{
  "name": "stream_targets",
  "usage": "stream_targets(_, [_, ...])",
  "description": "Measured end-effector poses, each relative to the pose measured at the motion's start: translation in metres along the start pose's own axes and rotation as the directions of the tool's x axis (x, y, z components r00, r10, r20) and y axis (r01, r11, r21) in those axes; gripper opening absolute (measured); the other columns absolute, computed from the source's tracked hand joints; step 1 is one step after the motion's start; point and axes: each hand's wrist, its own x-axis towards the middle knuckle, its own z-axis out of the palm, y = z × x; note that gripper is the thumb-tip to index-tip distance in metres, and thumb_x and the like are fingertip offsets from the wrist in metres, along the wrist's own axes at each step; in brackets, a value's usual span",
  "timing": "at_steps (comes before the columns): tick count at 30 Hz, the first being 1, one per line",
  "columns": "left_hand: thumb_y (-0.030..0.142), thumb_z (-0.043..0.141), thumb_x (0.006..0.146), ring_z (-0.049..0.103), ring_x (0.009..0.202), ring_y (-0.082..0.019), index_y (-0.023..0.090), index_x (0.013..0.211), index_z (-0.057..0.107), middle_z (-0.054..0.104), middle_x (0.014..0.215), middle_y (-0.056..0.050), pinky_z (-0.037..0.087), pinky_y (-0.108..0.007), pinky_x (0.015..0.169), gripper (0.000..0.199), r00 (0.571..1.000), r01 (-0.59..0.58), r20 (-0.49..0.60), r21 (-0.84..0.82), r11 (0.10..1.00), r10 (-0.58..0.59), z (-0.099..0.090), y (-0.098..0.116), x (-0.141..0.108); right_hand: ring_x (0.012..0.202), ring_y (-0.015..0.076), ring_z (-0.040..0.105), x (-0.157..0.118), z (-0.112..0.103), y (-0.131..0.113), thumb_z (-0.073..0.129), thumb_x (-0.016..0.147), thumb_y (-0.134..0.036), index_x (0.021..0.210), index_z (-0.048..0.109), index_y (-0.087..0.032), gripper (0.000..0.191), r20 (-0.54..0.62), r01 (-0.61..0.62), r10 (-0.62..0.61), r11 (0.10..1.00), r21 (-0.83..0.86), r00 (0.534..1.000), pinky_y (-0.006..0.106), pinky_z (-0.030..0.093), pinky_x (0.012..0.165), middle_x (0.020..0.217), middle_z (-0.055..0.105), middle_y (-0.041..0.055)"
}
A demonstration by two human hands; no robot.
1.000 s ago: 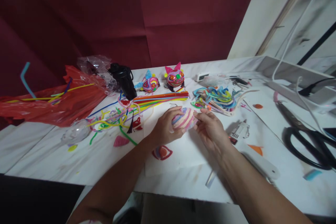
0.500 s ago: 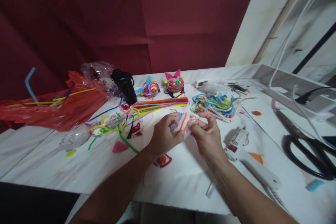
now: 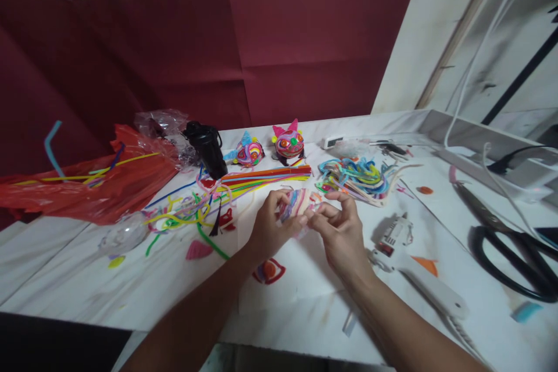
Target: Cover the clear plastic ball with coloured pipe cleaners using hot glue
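Between my two hands is a striped piece [image 3: 298,203] in pink, cream and blue. My left hand [image 3: 272,222] grips its left and lower side, thumb in front. My right hand [image 3: 339,226] pinches its right edge with thumb and index finger. Below the hands a red-rimmed eye shape with an orange centre [image 3: 269,271] lies on white paper [image 3: 296,293]. Behind them lie a bundle of coloured pipe cleaners [image 3: 265,176] and a tangle of blue, yellow and green ones [image 3: 355,177].
Two decorated heads [image 3: 289,142] [image 3: 249,151] stand at the back beside a black bottle [image 3: 207,148]. Red plastic [image 3: 108,186] lies left. A white glue gun [image 3: 429,288], black-handled scissors [image 3: 514,256] and a power strip [image 3: 501,171] lie right.
The striped piece has turned slightly and shifted a little left between my hands. My right hand's fingers have moved in closer to its edge. The camera view has tilted slightly.
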Motion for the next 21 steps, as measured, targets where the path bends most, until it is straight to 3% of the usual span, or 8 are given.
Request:
stream_targets(4, [0.036,0.075,0.070,0.060,0.095,-0.018,0.023,0.098,0.045,0.058,0.113,-0.007,0.050,-0.029,0.077,0.043,0.995,0.074,0.068,-0.107,0.992,-0.067,-0.0018,-0.0030,0.0030,0.049,0.0094,0.058,-0.0007,0.0007,-0.0022,0.083,0.062,-0.027,0.095,0.046,-0.025,0.049,0.030,-0.004,0.004,1.000,-0.013,1.000,0.020,0.045,0.050,0.055,0.063,-0.0117])
stream_targets(8, [0.034,0.075,0.068,0.058,0.104,-0.020,0.022,0.096,0.047,0.056,0.121,-0.008,0.049,-0.030,0.084,0.041,0.998,0.015,0.058,-0.130,0.991,-0.008,-0.0056,-0.0034,0.0058,0.052,0.0106,0.062,-0.0013,0.0010,-0.0038,0.084,0.065,-0.031,0.091,0.050,-0.024,0.044,0.084,-0.018,0.017,1.000,0.002,0.996,0.022,0.047,0.053,0.059,0.066,-0.0090])
stream_targets(12, [0.032,0.075,0.069,0.059,0.098,-0.018,0.022,0.097,0.050,0.059,0.114,-0.007,0.049,-0.030,0.081,0.039,0.999,-0.029,0.030,-0.077,0.997,0.031,-0.0083,-0.0046,0.0074,0.054,0.0096,0.062,-0.0019,0.0013,-0.0041,0.084,0.067,-0.031,0.089,0.054,-0.024,0.038,0.119,-0.043,0.040,0.999,0.025,0.992,0.023,0.048,0.056,0.064,0.067,-0.0087])
stream_targets(21, [0.028,0.073,0.069,0.060,0.102,-0.020,0.021,0.095,0.052,0.058,0.120,-0.008,0.049,-0.028,0.081,0.034,0.999,-0.042,0.024,-0.085,0.995,0.044,-0.0086,-0.0072,0.0068,0.058,0.0103,0.060,-0.0003,-0.0028,-0.0031,0.082,0.069,-0.034,0.091,0.058,-0.024,0.034,0.152,-0.113,0.114,0.993,-0.015,0.982,0.025,0.048,0.061,0.066,0.068,-0.0069])
